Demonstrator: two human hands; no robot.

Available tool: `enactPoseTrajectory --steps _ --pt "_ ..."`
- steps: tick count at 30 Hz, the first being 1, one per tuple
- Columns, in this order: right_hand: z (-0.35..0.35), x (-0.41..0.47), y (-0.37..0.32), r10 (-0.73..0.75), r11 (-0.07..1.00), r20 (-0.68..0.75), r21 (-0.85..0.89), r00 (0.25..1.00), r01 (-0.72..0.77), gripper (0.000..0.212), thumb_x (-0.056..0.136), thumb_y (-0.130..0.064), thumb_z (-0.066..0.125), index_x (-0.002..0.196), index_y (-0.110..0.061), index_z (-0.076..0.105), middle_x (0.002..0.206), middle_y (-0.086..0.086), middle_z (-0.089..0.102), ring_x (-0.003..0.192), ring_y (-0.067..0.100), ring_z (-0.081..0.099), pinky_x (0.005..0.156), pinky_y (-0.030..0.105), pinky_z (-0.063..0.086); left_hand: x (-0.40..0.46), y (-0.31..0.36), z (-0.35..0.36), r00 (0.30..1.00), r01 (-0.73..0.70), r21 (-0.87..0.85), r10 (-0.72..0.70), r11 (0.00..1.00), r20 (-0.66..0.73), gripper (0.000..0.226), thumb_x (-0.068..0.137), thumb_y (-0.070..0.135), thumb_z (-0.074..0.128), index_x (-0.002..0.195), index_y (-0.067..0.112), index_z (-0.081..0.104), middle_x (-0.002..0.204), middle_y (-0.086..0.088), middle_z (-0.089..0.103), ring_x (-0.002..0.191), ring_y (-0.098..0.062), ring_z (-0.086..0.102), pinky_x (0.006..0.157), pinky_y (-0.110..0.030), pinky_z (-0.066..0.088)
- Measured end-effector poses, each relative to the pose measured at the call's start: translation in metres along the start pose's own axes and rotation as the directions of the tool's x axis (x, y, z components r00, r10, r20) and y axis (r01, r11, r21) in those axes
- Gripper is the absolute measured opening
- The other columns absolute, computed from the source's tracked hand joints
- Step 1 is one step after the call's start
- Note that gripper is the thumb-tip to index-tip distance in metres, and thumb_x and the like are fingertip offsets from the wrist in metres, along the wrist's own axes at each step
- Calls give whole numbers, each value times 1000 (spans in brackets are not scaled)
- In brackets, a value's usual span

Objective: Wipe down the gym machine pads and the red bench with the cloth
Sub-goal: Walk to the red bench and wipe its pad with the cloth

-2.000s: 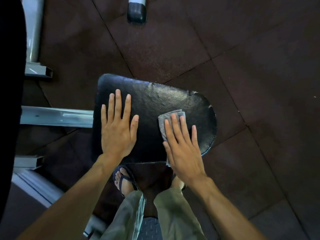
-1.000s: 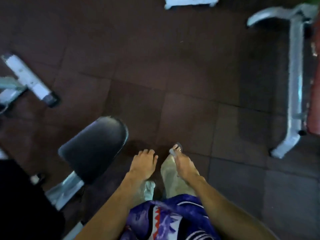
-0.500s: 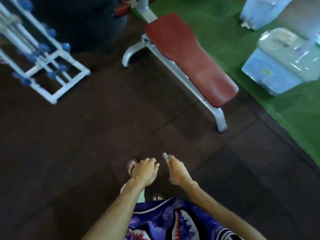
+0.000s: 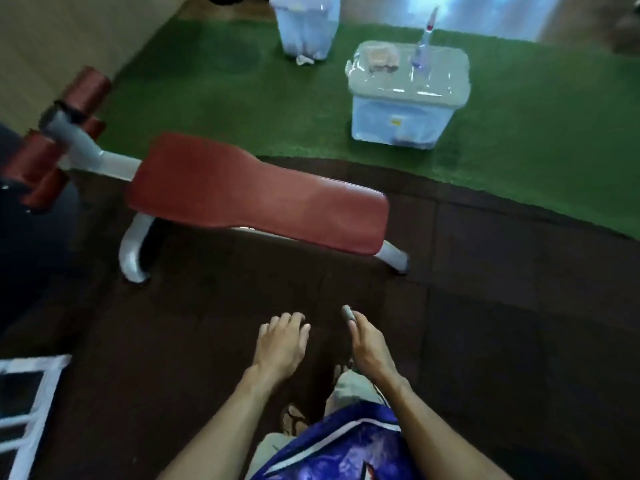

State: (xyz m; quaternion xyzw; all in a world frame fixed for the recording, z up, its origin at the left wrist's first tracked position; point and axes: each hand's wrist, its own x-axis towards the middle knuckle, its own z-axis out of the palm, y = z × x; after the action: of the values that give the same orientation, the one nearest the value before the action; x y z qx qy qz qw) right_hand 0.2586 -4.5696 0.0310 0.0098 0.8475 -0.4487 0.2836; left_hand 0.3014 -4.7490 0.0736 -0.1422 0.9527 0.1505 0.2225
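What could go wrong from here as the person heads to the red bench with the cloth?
The cloth is barely pinched at the right hand fingertips, so it may drop onto the dark floor. The red bench has white legs splayed toward the walker, a likely trip point in sandals.

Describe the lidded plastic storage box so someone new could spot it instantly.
Find the green artificial turf that covers the far side of the floor, beyond the long red padded bench. The translucent pale-blue plastic storage box with a grey lid sits on it, past the bench's right end. Unlike the taller pale bin behind it, it is squat and has a thin bottle standing on its lid.
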Motion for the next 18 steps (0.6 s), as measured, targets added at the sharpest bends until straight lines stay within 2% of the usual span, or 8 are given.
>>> enactPoseTrajectory --steps 4,6,7,9,11,13,16,18 --pt "-1 76 -17 36 996 -54 88 998 -31 32 101 -44 35 125 -34 54 92 -2 66 75 14 59 69 35 49 94 4 -29 996 -85 67 85 994 7 38 103 41 36 129 22 55 124 -1 62 115 -25 57 100 -41 41" --pt "-4 120 -22 60 995 -59 87 996 -55 27 104 -37 37 122 -30 55 95 0 67 75 15 62 63 23 50 145 8 -35 993 -113 72 112 991 25 38 103 41 36 129 21 55 124 -1 63 115 -25 58 100 -41 41" --pt "-6 142 -26 68 993 -61 99 996 -62 26 106 -33 37 123 -28 56 97 1 68 75 15 64 61 22 51 171 10 -36 993 -118 72 116 990 30 37 103 41 36 129 21 55 124 -1 63 115 -25 57 100 -41 41" --pt "-9 187 -29 60 991 -75 122 995 -51 30 106 -31 38 129 -27 56 107 2 69 87 19 67 76 31 56 222 11 -37 992 -124 77 123 989 16 37 103 40 36 130 21 55 124 -1 63 115 -24 57 101 -40 41" --pt "-10 233 -21 59 992 -87 112 994 -50 33 106 -27 39 135 -25 55 121 3 66 103 16 65 92 31 52 275 8 -34 990 -140 79 141 987 -7 37 103 39 38 129 21 56 123 -1 63 114 -24 57 100 -40 41" --pt "-11 277 -14 77 993 -107 101 991 -66 37 107 -27 39 142 -27 51 130 -2 62 107 1 60 97 19 47 329 0 -27 984 -164 58 167 985 -60 35 102 38 41 127 20 59 121 -1 64 113 -25 58 100 -41 42" --pt "-10 341 1 58 995 -184 94 981 -41 41 107 -25 40 147 -24 48 141 -7 56 111 -18 53 94 -2 36 405 -22 -12 965 -219 56 225 974 -131 35 100 36 47 128 19 59 128 -4 61 119 -26 56 102 -43 43" --pt "-5 380 14 43 997 -260 77 965 -23 43 108 -26 39 150 -21 43 151 -5 49 134 -5 44 107 2 28 452 -42 1 947 -263 100 276 960 -161 39 100 35 48 134 16 56 138 -9 55 129 -29 51 106 -45 41"
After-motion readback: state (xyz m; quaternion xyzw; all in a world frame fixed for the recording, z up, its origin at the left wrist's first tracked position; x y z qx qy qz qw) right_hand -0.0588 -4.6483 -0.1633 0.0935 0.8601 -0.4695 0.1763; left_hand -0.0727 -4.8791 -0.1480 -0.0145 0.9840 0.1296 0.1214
